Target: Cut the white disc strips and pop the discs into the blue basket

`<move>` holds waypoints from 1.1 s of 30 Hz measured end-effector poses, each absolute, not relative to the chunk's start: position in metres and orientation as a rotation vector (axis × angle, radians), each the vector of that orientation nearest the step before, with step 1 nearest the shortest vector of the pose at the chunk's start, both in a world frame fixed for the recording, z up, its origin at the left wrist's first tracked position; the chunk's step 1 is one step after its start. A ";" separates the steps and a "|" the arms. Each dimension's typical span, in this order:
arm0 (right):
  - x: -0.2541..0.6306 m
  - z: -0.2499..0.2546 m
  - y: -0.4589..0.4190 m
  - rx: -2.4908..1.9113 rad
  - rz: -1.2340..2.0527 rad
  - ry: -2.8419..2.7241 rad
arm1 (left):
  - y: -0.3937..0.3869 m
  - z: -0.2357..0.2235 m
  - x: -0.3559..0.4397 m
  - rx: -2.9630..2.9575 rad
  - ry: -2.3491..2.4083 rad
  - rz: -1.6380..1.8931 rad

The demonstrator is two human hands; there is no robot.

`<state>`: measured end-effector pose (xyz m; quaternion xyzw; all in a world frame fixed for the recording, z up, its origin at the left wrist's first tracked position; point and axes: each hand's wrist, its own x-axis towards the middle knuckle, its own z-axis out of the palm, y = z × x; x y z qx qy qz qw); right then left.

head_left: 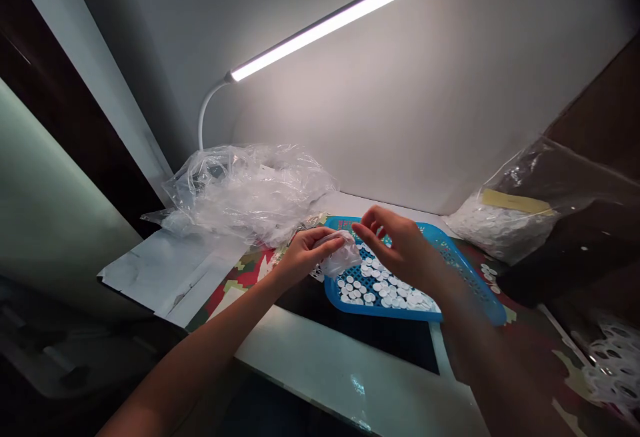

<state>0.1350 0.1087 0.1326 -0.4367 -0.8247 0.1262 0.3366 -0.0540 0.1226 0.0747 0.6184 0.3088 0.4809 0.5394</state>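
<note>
My left hand (305,254) is closed round a small crumpled clear plastic bag (341,258), held over the left end of a blue plastic basket (470,270). The basket holds several small white round discs (380,287). My right hand (400,244) hovers just right of the bag above the basket, its fingertips pinched together near the bag's top; whether anything is between them I cannot make out.
A big heap of crumpled clear plastic (250,190) lies at the back left under a lit desk lamp (335,20). A bag of white pieces (500,224) sits at the right. A punched white sheet (617,364) lies at the far right. White paper (165,274) covers the left.
</note>
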 end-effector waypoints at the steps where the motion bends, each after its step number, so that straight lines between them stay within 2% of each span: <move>1: 0.132 0.133 0.105 -1.145 0.359 -2.209 | 0.122 0.075 -0.054 1.483 0.729 1.154; 13: 0.137 0.125 0.113 -1.010 0.693 -2.292 | 0.123 0.071 -0.055 1.608 0.700 1.175; 20: 0.137 0.127 0.111 -0.901 0.628 -2.417 | 0.114 0.078 -0.055 1.563 0.714 1.086; 28: 0.138 0.133 0.109 -0.932 0.445 -2.367 | 0.126 0.077 -0.056 1.454 0.765 1.141; 33: 0.145 0.135 0.115 -0.998 0.666 -2.163 | 0.126 0.074 -0.056 1.430 0.750 1.104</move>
